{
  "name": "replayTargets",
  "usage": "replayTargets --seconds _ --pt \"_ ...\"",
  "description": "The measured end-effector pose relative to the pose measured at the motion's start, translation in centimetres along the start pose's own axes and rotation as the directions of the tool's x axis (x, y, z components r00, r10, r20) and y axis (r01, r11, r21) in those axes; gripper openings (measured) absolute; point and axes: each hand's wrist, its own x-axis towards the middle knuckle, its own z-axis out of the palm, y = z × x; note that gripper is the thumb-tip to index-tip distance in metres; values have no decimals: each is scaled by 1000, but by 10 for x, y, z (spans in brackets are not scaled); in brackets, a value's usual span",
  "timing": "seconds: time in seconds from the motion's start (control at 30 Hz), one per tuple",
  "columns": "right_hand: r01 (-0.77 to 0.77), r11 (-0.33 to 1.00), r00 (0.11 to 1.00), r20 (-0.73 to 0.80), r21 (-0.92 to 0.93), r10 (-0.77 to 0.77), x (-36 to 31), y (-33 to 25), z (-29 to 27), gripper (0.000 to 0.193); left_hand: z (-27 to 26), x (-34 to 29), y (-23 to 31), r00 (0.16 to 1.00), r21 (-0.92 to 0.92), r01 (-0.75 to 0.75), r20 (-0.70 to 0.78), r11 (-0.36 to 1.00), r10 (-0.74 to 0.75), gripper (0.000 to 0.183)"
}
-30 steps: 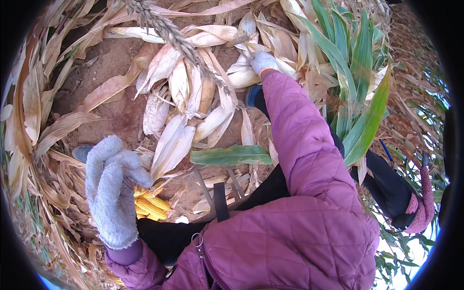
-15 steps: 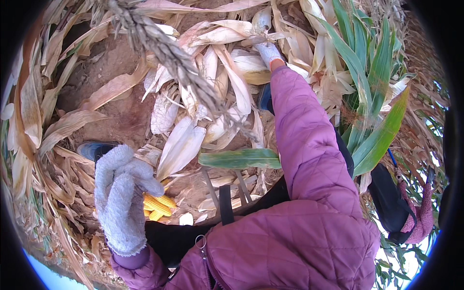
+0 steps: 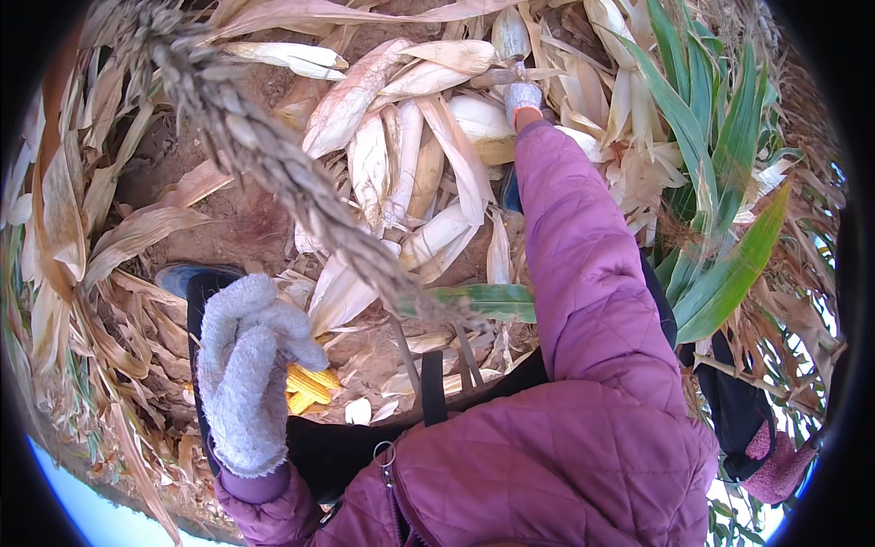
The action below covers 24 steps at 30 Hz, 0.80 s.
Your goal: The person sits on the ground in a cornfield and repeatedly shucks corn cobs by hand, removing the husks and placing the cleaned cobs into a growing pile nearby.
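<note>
At the lower left, my left hand point(image 3: 241, 374), in a fuzzy pale grey glove, is raised with its fingers curled in. What it holds, if anything, is hidden in the palm. Just beside it, several yellow husked corn cobs point(image 3: 308, 387) lie on the ground. My right arm stretches far forward in a quilted purple sleeve. The right hand point(image 3: 522, 98), in a similar glove with an orange cuff, is down among dry husks, close to a pale, husk-covered ear of corn point(image 3: 510, 36). Its fingers are mostly hidden, partly behind a dry strip of husk.
Dry corn husks point(image 3: 369, 169) are heaped on the soil ahead. A fuzzy brown plant spike point(image 3: 292, 191) crosses the view close up. Green corn leaves point(image 3: 720, 182) stand at right. Another person's dark-clad leg point(image 3: 734, 392) shows at the right edge.
The view has shifted slightly, and the plant spike hangs lower and further left. My right hand stays among the same husks; my left hand keeps its curled pose. The other person's legs have shifted.
</note>
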Motion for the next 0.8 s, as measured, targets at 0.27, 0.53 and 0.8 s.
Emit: replayTargets --seconds 0.27,0.53,0.8 --pt "-221 321 707 -76 921 704 -64 17 -121 77 -11 -8 0 994 -44 -64 88 997 67 37" --pt "222 669 737 -571 710 361 -144 50 -233 65 -38 -24 1 972 -65 -218 77 974 222 31" --pt "413 119 901 -424 903 87 -335 -107 -292 48 -78 -40 -39 923 -19 -290 259 957 285 38"
